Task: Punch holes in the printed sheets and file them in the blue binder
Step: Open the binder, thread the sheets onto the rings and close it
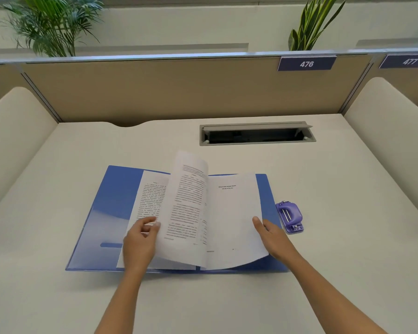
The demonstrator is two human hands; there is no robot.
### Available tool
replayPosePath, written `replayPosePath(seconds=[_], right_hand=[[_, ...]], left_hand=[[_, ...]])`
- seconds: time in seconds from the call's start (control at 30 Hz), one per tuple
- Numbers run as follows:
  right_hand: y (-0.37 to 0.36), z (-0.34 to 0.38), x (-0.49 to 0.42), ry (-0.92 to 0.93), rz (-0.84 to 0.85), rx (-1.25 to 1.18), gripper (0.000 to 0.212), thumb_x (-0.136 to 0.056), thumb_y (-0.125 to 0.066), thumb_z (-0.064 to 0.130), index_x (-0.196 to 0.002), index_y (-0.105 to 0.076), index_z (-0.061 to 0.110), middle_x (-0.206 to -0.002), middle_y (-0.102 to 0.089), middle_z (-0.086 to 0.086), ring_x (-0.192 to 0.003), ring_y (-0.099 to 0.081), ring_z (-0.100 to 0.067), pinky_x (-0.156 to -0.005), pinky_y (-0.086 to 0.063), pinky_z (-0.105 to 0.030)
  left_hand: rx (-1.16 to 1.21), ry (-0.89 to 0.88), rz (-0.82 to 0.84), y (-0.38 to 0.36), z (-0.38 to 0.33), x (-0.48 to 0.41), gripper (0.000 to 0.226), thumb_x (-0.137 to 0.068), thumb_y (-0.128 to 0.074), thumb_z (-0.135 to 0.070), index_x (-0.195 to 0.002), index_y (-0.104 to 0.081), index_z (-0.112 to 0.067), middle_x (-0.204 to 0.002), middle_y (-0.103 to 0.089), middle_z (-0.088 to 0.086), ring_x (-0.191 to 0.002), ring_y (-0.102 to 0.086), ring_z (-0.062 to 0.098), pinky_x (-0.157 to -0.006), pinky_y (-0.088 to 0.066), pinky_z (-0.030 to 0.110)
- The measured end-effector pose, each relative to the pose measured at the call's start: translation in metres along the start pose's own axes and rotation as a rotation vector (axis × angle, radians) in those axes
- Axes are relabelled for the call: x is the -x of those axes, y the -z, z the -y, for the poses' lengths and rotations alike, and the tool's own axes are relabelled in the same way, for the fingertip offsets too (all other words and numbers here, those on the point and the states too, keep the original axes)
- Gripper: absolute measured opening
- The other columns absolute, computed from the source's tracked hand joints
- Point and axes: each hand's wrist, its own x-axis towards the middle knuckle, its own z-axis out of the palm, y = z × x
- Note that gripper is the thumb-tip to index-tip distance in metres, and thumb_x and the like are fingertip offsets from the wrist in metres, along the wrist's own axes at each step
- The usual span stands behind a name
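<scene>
Already your blue binder (111,213) lies open and flat on the desk (227,304), both covers spread so the sheets can rest across the spine. The printed sheets (232,220) sit inside it, some on the left cover and a stack on the right, with 1 page (186,208) standing up in a curve between them, mid-turn.

Your left hand (140,242) pinches the lower left edge of that turning page between thumb and fingers, closed on the paper, which is why it arches instead of falling. Your right hand (273,237) rests open at the right edge of the right-hand stack, thumb on top of the paper and fingers extended; it presses and steadies the stack but grips nothing. That hold probably keeps the sheets from sliding on the binder's rings while the page swings over, though the rings themselves are hidden under the paper, so you can't confirm the sheets are threaded on.

Your purple hole punch (290,217) sits on the desk just beside the binder's right cover, apart from both hands, so the punching step looks finished and you seem to be checking or settling the filed pages.
</scene>
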Motion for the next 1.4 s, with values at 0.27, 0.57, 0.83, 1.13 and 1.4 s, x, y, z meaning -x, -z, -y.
replayPosePath(seconds=[0.27, 0.57, 0.83, 1.13, 1.4], right_hand=[[-0.002, -0.005, 0.002, -0.034, 0.061, 0.031, 0.070, -0.089, -0.026, 0.069, -0.108, -0.056, 0.008, -0.110, -0.062, -0.011, -0.101, -0.057, -0.024, -0.081, -0.039, -0.031], [0.001, -0.005, 0.003, -0.018, 0.089, 0.021, 0.050, -0.093, -0.029, 0.063, -0.100, -0.053, 0.020, -0.103, -0.057, 0.004, -0.094, -0.051, -0.015, -0.089, -0.039, -0.032], [-0.013, 0.027, 0.011, 0.017, 0.289, -0.367, 0.085, -0.070, -0.017, 0.091, -0.136, -0.044, 0.045, -0.148, -0.043, 0.005, -0.139, -0.036, -0.019, -0.114, -0.021, -0.040], [-0.057, 0.057, 0.032, 0.328, 0.510, -0.075, 0.060, -0.090, -0.013, 0.069, -0.145, -0.026, 0.049, -0.154, -0.019, 0.024, -0.144, -0.016, -0.002, -0.121, -0.011, -0.031], [-0.068, 0.044, 0.027, 0.377, 0.397, 0.250, 0.067, -0.084, -0.008, 0.074, -0.145, -0.021, 0.052, -0.160, -0.012, 0.016, -0.149, 0.002, -0.018, -0.119, -0.002, -0.052]], left_hand=[[-0.205, -0.041, -0.199, 0.029, 0.033, -0.001, 0.023, -0.094, -0.058, -0.025, -0.116, -0.058, -0.018, -0.086, -0.065, 0.003, -0.080, -0.056, 0.023, -0.064, -0.044, 0.034], [-0.468, -0.098, -0.315, 0.034, 0.042, -0.005, 0.021, -0.091, -0.062, -0.020, -0.110, -0.063, -0.010, -0.092, -0.069, 0.014, -0.088, -0.057, 0.037, -0.078, -0.043, 0.049], [-0.380, -0.082, -0.160, 0.017, 0.019, 0.004, 0.036, -0.089, -0.064, -0.035, -0.118, -0.063, -0.014, -0.120, -0.060, 0.014, -0.108, -0.053, 0.037, -0.085, -0.047, 0.049], [0.179, 0.156, 0.359, -0.004, -0.056, 0.018, 0.041, -0.089, -0.052, -0.056, -0.099, -0.064, -0.018, -0.096, -0.068, 0.001, -0.089, -0.064, 0.024, -0.072, -0.054, 0.034], [-0.135, 0.074, 0.119, 0.005, -0.031, 0.007, 0.033, -0.087, -0.063, -0.046, -0.095, -0.064, -0.014, -0.092, -0.068, 0.004, -0.085, -0.063, 0.024, -0.070, -0.051, 0.034]])
